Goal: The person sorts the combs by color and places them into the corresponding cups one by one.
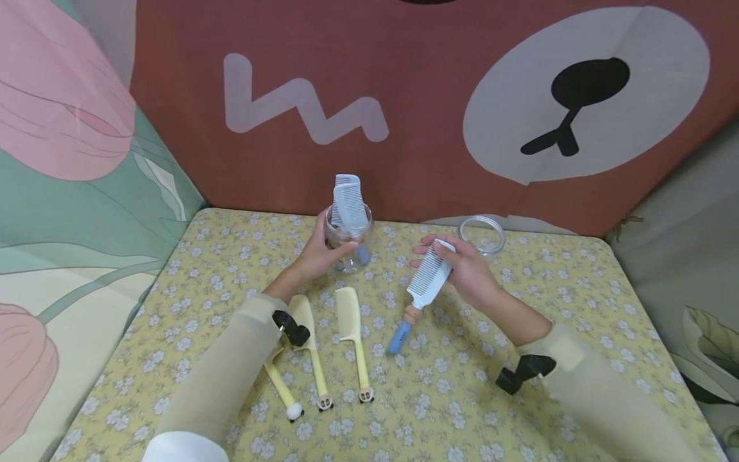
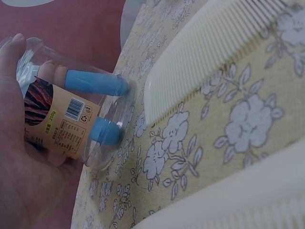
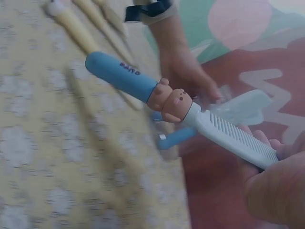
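Three yellow combs (image 1: 357, 346) lie nearer than the left hand (image 1: 317, 258), the right hand (image 1: 470, 273) pinches a blue-handled comb (image 1: 427, 282), the left grips a clear jar (image 1: 352, 262) of two similar combs (image 1: 350, 205), and beyond the right lies a round lid (image 1: 482, 219).

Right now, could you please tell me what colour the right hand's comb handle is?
The handle is blue, clearest in the right wrist view.

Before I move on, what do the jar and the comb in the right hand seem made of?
Jar: clear, shiny, likely plastic, possibly glass; blue handles show through. Comb: probably hard plastic, smooth satin finish, judging by its even, moulded-looking teeth and soft sheen.
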### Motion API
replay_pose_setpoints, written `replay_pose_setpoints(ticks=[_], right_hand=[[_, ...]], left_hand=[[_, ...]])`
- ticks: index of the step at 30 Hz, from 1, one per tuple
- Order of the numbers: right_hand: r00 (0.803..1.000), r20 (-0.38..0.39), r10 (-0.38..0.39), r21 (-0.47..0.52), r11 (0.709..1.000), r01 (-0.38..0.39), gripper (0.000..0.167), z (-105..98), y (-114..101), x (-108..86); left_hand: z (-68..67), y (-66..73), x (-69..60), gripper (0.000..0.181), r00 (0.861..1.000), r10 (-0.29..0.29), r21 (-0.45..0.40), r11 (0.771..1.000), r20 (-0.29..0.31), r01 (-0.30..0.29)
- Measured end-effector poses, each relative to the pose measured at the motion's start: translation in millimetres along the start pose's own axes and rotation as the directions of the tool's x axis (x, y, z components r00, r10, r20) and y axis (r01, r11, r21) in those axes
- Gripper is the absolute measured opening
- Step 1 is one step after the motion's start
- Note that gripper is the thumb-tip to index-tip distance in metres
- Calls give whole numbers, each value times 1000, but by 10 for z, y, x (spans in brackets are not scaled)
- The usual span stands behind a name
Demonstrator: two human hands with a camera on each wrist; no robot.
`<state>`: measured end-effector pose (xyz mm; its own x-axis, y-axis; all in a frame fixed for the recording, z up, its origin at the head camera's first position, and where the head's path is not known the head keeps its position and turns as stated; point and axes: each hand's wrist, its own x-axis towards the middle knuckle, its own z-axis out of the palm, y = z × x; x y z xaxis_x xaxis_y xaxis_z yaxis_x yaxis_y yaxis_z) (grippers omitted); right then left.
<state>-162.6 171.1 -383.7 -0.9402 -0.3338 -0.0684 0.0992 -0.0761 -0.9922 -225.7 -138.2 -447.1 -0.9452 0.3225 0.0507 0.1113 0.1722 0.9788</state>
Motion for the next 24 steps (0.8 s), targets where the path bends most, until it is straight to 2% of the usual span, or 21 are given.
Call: replay_pose_setpoints(ticks=[4,10,17,24], right_hand=[[999,-32,-42,-10,999,42,37,16,-213,58],[991,-29,-133,-1,991,133,29,57,-472,142],[976,-39,-216,27,976,217,26,110,-698,188],[952,-70,-297,48,952,301,27,159,-879,258]], left_hand=[[-4,9,0,93,1000,-1,7,1000,-4,1],[-15,11,-2,92,1000,4,5,1000,1,-4],[-13,9,-8,93,1000,10,7,1000,4,-10],[-11,8,-11,92,1000,10,6,1000,7,-10]])
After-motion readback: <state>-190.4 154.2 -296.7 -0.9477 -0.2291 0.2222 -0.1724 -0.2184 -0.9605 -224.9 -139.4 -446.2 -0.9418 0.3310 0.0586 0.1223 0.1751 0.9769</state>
